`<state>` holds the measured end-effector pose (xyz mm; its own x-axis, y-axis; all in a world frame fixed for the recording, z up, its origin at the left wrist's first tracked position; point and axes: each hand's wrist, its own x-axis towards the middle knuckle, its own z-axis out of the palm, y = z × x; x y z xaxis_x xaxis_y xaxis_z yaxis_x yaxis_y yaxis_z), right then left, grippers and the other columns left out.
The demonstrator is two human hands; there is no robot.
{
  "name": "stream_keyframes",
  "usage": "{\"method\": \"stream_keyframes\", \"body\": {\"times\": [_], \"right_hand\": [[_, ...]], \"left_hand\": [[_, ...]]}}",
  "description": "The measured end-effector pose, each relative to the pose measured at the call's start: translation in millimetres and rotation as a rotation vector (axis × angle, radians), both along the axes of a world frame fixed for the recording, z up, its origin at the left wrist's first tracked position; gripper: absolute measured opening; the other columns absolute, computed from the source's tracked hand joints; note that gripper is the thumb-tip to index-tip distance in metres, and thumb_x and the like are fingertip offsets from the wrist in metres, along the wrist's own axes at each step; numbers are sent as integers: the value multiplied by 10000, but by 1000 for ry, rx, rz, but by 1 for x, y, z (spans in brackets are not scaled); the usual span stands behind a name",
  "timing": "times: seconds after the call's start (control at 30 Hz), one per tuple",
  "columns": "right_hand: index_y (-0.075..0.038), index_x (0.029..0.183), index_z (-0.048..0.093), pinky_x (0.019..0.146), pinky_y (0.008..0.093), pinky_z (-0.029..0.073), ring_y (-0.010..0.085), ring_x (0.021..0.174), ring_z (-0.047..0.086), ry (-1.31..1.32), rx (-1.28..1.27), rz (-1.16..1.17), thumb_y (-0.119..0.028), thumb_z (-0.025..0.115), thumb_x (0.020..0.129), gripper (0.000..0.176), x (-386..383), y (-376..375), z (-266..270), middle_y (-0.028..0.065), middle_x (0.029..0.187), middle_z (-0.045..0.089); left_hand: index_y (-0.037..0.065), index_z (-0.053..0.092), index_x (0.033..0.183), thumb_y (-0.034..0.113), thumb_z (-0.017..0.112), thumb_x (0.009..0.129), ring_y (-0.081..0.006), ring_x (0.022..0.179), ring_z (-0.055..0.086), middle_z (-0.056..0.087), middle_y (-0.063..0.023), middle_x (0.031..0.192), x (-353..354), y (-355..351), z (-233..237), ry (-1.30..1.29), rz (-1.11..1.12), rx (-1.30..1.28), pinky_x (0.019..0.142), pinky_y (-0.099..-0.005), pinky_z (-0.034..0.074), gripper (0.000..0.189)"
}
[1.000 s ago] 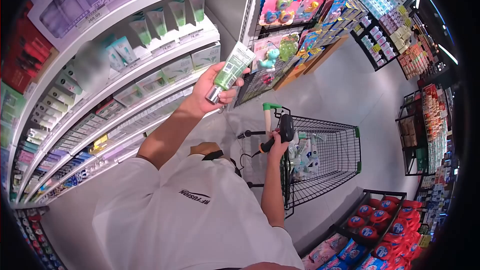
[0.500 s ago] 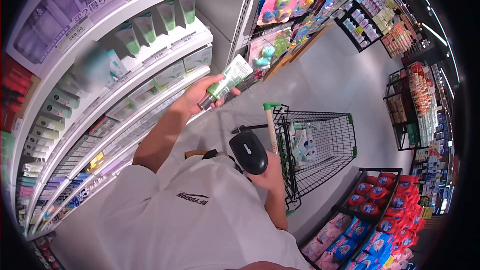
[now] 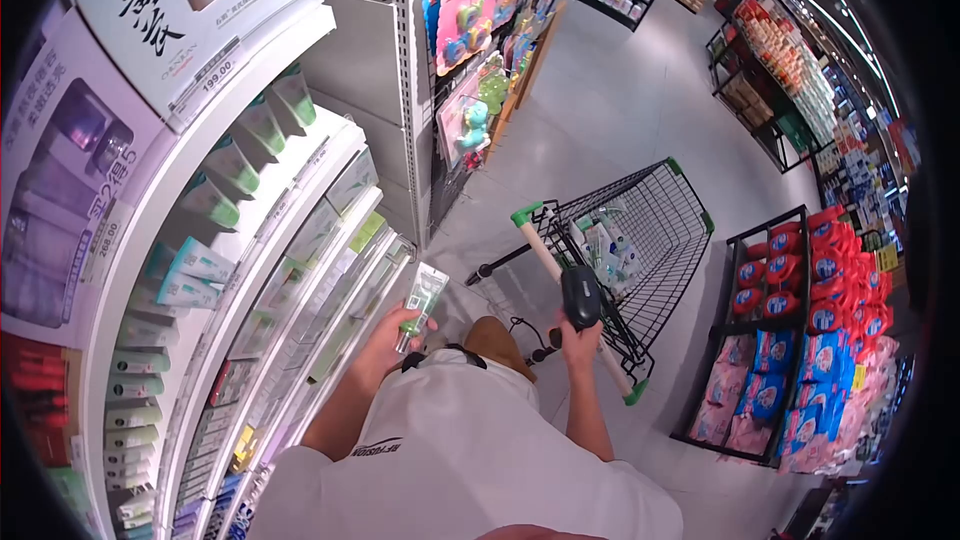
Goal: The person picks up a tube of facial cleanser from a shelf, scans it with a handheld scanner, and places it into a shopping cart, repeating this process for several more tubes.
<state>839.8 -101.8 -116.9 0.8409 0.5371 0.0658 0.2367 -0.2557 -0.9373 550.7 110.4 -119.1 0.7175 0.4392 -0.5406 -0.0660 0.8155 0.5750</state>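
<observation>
My left hand (image 3: 391, 337) is closed around a green and white squeeze tube (image 3: 427, 292), its dark cap pointing down toward my body. The tube is low in front of my waist, beside the shelf edge. In my right hand (image 3: 580, 344) is a black rounded handheld device (image 3: 580, 297), held upright by its lower part. It overlaps the pale handle (image 3: 551, 258) of the shopping cart (image 3: 667, 230). Inside the cart lie several clear and green-white packages (image 3: 609, 252).
At left, curved white shelves (image 3: 322, 165) hold green tubes (image 3: 230, 165) and boxes. Toys hang on a rack (image 3: 478, 15) ahead. To the right stands a black display (image 3: 752, 270) with red packs (image 3: 832, 280). Grey floor (image 3: 590, 110) runs past the cart.
My left hand has come down toward my waist with the tube. My right hand has moved right, away from my body, bringing the black device over the cart handle. The view has shifted.
</observation>
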Motion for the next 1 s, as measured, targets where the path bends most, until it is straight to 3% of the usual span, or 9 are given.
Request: {"method": "stream_keyframes", "body": {"times": [0.23,0.3,0.43,0.57,0.63,0.7,0.73,0.9,1.0], "right_hand": [[35,937,696,704,307,500,137,761,638,-113,181,-384,-41,698,829,132,32,-53,-61,62,819,688],[51,949,690,712,308,501,148,780,640,-196,-1,-402,-50,694,838,149,42,-64,-67,73,847,692],[42,904,704,737,350,515,203,784,679,-67,85,-510,-102,710,786,186,61,-59,-71,116,817,710],[20,895,702,717,371,516,231,777,688,-20,101,-539,-118,725,767,190,57,-64,-76,138,818,712],[-17,927,699,706,391,521,309,778,690,-140,-187,-433,-142,747,736,233,47,-64,-66,162,828,706],[-33,951,695,709,399,524,346,786,681,-177,-146,-444,-157,757,720,270,46,-63,-69,172,836,701],[-48,975,692,713,407,527,383,794,672,-224,-100,-422,-172,766,704,307,47,-63,-71,182,844,696],[-58,1003,678,723,438,532,402,829,671,-190,-136,-363,-201,776,672,374,54,-66,-58,181,874,688],[-67,1002,663,706,456,527,420,836,656,-193,-110,-340,-204,787,651,397,61,-64,-53,185,889,673]], "left_hand": [[57,533,1220,148,546,907,-198,633,587,643,-150,1063,-26,-2,-47,-1,84,-162,516,-307,465,327],[65,533,1227,125,528,939,-209,671,583,629,-136,1102,-22,6,-59,44,86,-22,550,-307,472,294],[79,534,1236,173,514,1003,-181,637,558,634,-121,1108,25,16,-42,64,77,179,570,-306,474,251],[73,520,1281,277,503,1046,-106,595,538,648,-112,1070,92,28,6,-7,-83,265,529,-255,450,311],[70,510,1312,298,515,1045,-82,570,532,655,-109,1041,131,26,13,-28,-205,352,508,-239,441,352],[64,509,1326,325,507,1044,-56,502,483,665,-112,942,176,20,17,-91,-335,401,446,-203,379,384],[62,561,1254,350,521,1033,-58,460,456,650,-78,797,202,12,26,-54,-347,446,418,-208,354,365],[54,620,1028,325,586,972,-78,434,454,576,-26,619,335,-8,13,20,-569,501,403,-227,348,279],[76,593,933,326,557,956,-99,439,455,567,-28,625,419,-31,-1,95,-670,729,401,-253,334,253]]}}
